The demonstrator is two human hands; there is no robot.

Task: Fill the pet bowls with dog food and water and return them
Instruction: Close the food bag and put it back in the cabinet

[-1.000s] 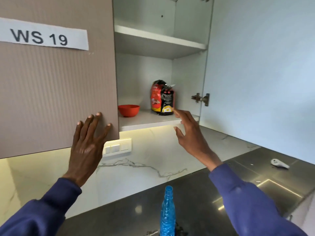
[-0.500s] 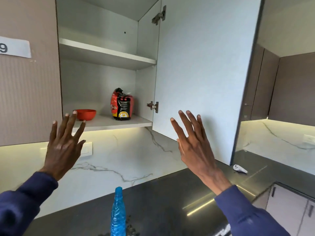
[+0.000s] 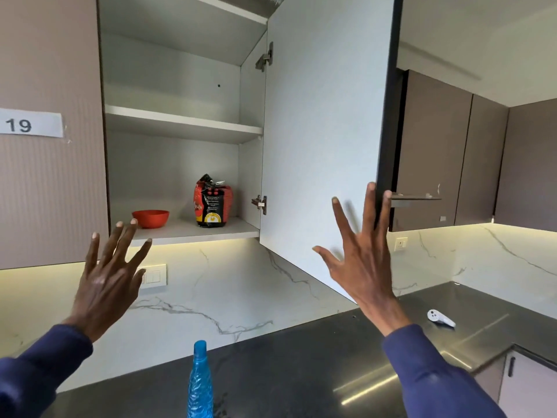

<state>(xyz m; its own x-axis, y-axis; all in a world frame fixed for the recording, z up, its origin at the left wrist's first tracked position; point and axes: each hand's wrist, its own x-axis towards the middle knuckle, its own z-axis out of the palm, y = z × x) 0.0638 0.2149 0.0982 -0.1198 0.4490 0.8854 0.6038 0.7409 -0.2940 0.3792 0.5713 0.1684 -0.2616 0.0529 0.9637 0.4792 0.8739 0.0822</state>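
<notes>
A red bowl [image 3: 150, 218] stands on the lower shelf of the open wall cabinet, at its left. A red and black dog food bag [image 3: 212, 201] stands upright to its right on the same shelf. A blue water bottle [image 3: 200, 384] rises from the dark counter at the bottom centre. My left hand [image 3: 110, 276] is raised with fingers spread, below and in front of the bowl, holding nothing. My right hand [image 3: 360, 260] is spread in front of the open cabinet door [image 3: 319, 131], its fingertips near the door's outer edge.
The open door swings out to the right of the shelves. A closed brown door with a label reading 19 [image 3: 48, 164] is to the left. A white controller [image 3: 440, 318] lies on the black counter [image 3: 301, 357]. Switches [image 3: 153, 277] sit on the marble backsplash.
The view has swung right and up. My left hand came off the closed left door. My right hand drew back from the food bag and spread in front of the open door.
</notes>
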